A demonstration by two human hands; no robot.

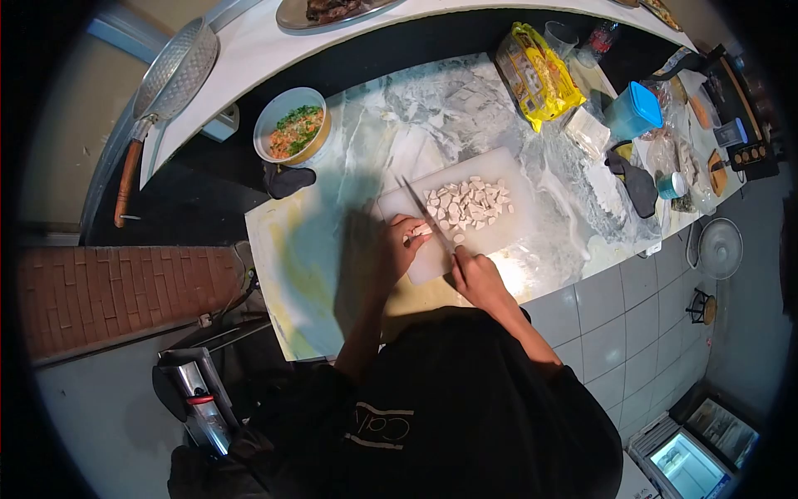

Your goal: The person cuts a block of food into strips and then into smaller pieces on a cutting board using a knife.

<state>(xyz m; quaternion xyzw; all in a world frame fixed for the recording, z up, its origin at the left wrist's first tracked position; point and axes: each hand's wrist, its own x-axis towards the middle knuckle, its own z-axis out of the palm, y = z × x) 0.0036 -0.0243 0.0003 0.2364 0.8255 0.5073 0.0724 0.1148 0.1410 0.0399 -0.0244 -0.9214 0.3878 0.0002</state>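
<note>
A white cutting board (502, 165) lies on the marble counter in front of me. My right hand (476, 276) is closed around the handle of a kitchen knife (425, 208), whose blade points away and to the left across the board. On the left part of the board, my left hand (405, 241) pinches a small pale piece of food (422, 230) beside the blade. To the right of the knife lies a spread of pale chopped pieces (474, 202); their kind cannot be made out. One loose piece (458, 239) sits near the knife's handle end.
A tub of chopped orange and green food (297, 133) and a dark cloth (288, 179) are at the left. A yellow package (540, 79), a blue-lidded container (634, 111) and a grey cloth (638, 185) stand or lie right. A strainer pan (177, 71) rests on the upper ledge.
</note>
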